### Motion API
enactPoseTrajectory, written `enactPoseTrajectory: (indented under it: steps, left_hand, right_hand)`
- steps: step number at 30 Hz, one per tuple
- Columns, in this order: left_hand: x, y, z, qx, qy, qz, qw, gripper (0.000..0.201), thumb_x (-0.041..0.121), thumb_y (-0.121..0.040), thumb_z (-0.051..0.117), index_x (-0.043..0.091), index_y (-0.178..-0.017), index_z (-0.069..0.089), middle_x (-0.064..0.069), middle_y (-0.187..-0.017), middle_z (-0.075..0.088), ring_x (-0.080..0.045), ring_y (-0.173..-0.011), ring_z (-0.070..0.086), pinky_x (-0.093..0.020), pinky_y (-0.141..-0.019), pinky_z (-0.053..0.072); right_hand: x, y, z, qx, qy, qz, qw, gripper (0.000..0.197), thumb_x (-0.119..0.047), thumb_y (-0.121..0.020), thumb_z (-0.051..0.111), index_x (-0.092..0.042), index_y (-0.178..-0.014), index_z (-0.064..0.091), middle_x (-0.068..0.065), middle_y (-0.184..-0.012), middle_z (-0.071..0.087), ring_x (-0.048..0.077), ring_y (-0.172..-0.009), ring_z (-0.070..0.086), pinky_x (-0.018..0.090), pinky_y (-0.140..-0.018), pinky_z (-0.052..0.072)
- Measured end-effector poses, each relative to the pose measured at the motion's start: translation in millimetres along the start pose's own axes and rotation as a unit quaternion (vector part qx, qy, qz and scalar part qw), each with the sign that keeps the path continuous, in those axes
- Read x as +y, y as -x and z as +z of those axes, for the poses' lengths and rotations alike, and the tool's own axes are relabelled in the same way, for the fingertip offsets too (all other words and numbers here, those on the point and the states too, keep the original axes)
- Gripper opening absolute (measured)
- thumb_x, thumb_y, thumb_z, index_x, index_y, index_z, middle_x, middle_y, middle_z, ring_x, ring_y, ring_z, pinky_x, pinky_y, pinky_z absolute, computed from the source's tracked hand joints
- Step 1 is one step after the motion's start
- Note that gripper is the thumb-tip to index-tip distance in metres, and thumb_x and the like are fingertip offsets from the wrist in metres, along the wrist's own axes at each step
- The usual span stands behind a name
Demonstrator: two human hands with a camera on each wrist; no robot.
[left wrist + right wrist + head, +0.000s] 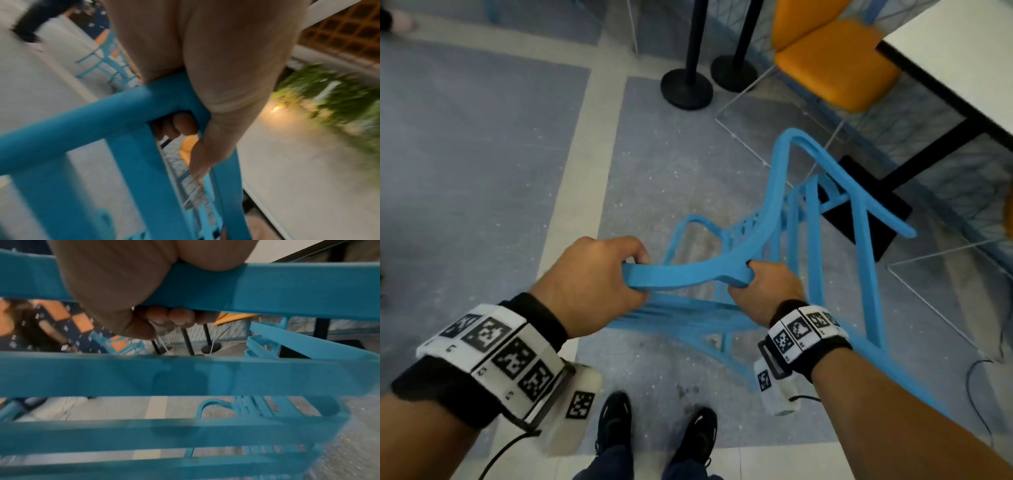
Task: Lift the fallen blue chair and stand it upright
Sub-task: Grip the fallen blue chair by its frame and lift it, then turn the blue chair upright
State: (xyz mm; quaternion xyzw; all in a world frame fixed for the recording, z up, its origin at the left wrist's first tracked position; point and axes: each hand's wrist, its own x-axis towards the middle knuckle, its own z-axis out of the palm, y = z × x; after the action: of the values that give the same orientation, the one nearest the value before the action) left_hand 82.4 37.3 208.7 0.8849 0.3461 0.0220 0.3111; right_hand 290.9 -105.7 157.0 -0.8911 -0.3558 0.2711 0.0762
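The blue slatted chair [688, 274] is tipped over in front of me, its back towards me and its legs [866, 219] pointing away towards the table. My left hand [599, 281] grips the left end of the curved top rail of the backrest. My right hand [763, 284] grips the same rail near its right end. In the left wrist view my left hand [216, 97] wraps the frame corner of the chair [82, 123], fingertips [183, 125] showing through the gap. In the right wrist view my right hand [115, 288] curls round the rail [287, 288], fingertips [176, 318] underneath.
An orange chair [835, 61] and a white table [962, 51] with a black base [866, 202] stand at the right. Two black post bases [686, 89] sit ahead. My shoes [616, 421] are just behind the chair. A cable [976, 377] lies at the right.
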Motion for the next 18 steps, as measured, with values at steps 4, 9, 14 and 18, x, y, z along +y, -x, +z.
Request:
enactPoseTrajectory:
  steps: [4,9,14,18]
  left_hand:
    - [100.5,-12.9,-43.9,-0.005,-0.046,0.132,0.990,0.023,0.024,-0.066,0.078,0.028,-0.079,0.060,0.007,-0.054,0.051,-0.012,-0.048,0.042,-0.018,-0.044,0.029]
    - [219.1,-8.1,-29.7,-0.068,-0.063,0.289,0.953,0.029,0.042,-0.069,0.077,0.025,-0.086,0.060,0.003,-0.070,0.063,-0.019,-0.068,0.054,-0.026,-0.056,0.039]
    - [291.9,6.9,11.3,-0.130,-0.079,0.427,0.891,0.037,0.050,-0.074,0.072,0.022,-0.095,0.060,-0.001,-0.091,0.067,-0.020,-0.086,0.057,-0.035,-0.074,0.048]
    - [292.0,3.4,35.9,-0.179,-0.101,0.452,0.868,0.048,0.061,-0.066,0.063,0.021,-0.094,0.062,0.002,-0.093,0.062,-0.019,-0.085,0.058,-0.037,-0.075,0.052]
  right_hand:
    - [34.3,44.2,-49.5,0.093,-0.142,0.076,0.983,0.020,-0.038,-0.075,0.065,-0.024,-0.063,0.056,-0.001,-0.072,0.065,0.027,-0.075,0.064,0.036,-0.070,0.056]
    - [109.3,103.5,-67.6,0.201,-0.306,0.172,0.915,0.012,-0.018,-0.073,0.070,-0.013,-0.064,0.064,-0.001,-0.061,0.068,0.023,-0.064,0.063,0.043,-0.066,0.055]
    - [186.1,141.9,-41.8,0.247,-0.399,0.227,0.853,0.031,-0.039,-0.056,0.070,-0.015,-0.076,0.071,0.004,-0.074,0.075,0.024,-0.074,0.070,0.048,-0.070,0.058]
    - [210.1,176.6,-27.6,0.253,-0.445,0.271,0.815,0.015,-0.015,-0.072,0.077,-0.006,-0.081,0.069,0.012,-0.077,0.071,0.028,-0.074,0.066,0.039,-0.064,0.053]
